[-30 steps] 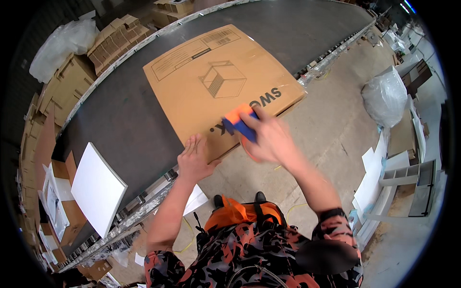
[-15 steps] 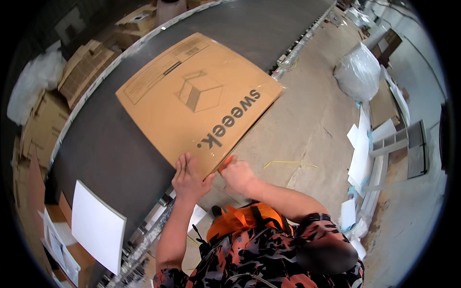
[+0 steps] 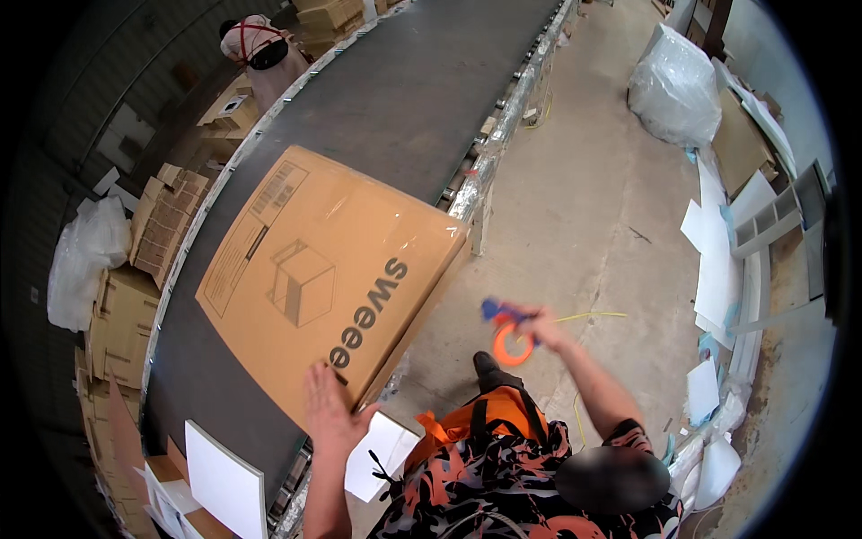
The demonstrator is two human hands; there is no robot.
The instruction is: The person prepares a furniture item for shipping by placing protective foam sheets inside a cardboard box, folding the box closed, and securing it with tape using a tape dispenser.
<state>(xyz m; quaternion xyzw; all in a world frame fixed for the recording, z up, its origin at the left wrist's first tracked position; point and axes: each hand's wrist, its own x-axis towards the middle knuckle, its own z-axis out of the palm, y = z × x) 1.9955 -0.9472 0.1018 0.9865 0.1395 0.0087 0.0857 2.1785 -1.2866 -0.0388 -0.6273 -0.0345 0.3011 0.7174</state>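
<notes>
A large flat cardboard carton (image 3: 350, 225) with dark print lies on the dark conveyor belt (image 3: 386, 99), its right side reaching the belt's edge. My left hand (image 3: 332, 409) rests with fingers stretched out on the carton's near corner. To the right of the carton, over the floor, my right hand (image 3: 542, 329) grips a tape dispenser (image 3: 503, 314) with blue parts and an orange ring. The dispenser is apart from the carton and a little smeared by motion.
White boards (image 3: 224, 472) stand at the belt's near left. Beyond the belt are stacked cartons (image 3: 126, 314) and a person (image 3: 260, 54) bending over. Along the right wall lie white sheets (image 3: 714, 269) and a plastic-wrapped bundle (image 3: 673, 85).
My right hand has drawn away from the carton's near edge, out to the right with the tape dispenser. The view has shifted, and the carton appears lower and further left.
</notes>
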